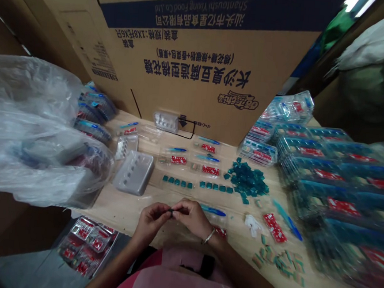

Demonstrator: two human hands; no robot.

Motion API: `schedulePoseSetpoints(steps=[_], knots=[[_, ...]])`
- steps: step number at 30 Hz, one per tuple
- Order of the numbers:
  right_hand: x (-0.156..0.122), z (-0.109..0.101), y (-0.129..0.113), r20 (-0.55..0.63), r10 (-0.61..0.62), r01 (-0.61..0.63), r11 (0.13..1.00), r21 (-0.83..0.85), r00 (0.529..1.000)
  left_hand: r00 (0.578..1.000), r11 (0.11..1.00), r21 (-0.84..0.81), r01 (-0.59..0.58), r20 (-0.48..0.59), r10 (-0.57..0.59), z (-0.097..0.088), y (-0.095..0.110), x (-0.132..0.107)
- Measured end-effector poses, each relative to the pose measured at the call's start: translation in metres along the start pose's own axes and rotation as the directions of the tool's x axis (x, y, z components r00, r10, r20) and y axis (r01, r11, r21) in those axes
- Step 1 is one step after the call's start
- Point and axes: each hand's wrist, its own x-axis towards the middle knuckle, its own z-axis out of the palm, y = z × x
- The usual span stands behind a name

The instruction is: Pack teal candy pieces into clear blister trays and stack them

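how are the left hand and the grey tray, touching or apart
Apart: the head view shows a plain gap between the left hand and the grey tray beyond it.

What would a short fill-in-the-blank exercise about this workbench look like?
1. The number of hands pinching the dark piece is ____.
2. The bracelet circles the ____ wrist.
3. The left teal row has ____ pieces.
4. Print on the carton appears upside ____.

Missing words: two; right; five; down.
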Motion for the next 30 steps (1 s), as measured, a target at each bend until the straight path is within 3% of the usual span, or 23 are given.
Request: schedulePoseSetpoints(steps=[7,15,18,20,22,24,25,26,28,30], knots=[[-0.011,0.002,0.012,0.103,0.185,-0.200,0.966,0.162,0.977,0.984,0.980,-0.095,0.176,0.056,-0.171,0.004,0.005,-0.015],[-0.015,0.006,0.002,0.114,0.143,-0.163,0.968,0.193,0.983,0.944,0.924,-0.190,0.330,0.059,-0.325,0.003,0.009,-0.013],[-0.016,0.005,0.002,0.108,0.140,-0.157,0.973,0.167,0.984,0.975,0.971,-0.100,0.219,0.045,-0.216,0.003,0.001,-0.013],[-0.016,0.004,0.005,0.104,0.146,-0.162,0.973,0.166,0.984,1.000,0.997,0.082,0.006,0.024,-0.008,0.003,-0.004,-0.016],[-0.015,0.003,0.008,0.116,0.151,-0.170,0.970,0.173,0.982,0.960,0.905,0.321,-0.279,0.074,0.270,0.002,-0.008,-0.018],[-0.011,0.001,0.010,0.153,0.141,-0.163,0.976,0.144,0.978,0.861,0.704,0.506,-0.498,0.191,0.471,-0.001,-0.009,-0.017],[-0.008,0.000,0.010,0.156,0.117,-0.133,0.987,0.093,0.981,0.822,0.600,0.582,-0.549,0.245,0.514,-0.004,-0.010,-0.015],[-0.003,0.000,0.009,0.142,0.073,-0.075,0.997,0.011,0.987,0.802,0.505,0.656,-0.561,0.280,0.528,-0.007,-0.011,-0.011],[0.010,-0.002,0.006,0.128,-0.074,0.101,0.969,-0.226,0.989,0.807,0.351,0.788,-0.507,0.291,0.514,-0.013,-0.015,-0.002],[0.025,-0.004,0.002,0.193,-0.205,0.272,0.850,-0.452,0.960,0.820,0.282,0.843,-0.459,0.279,0.500,-0.018,-0.020,0.007]])
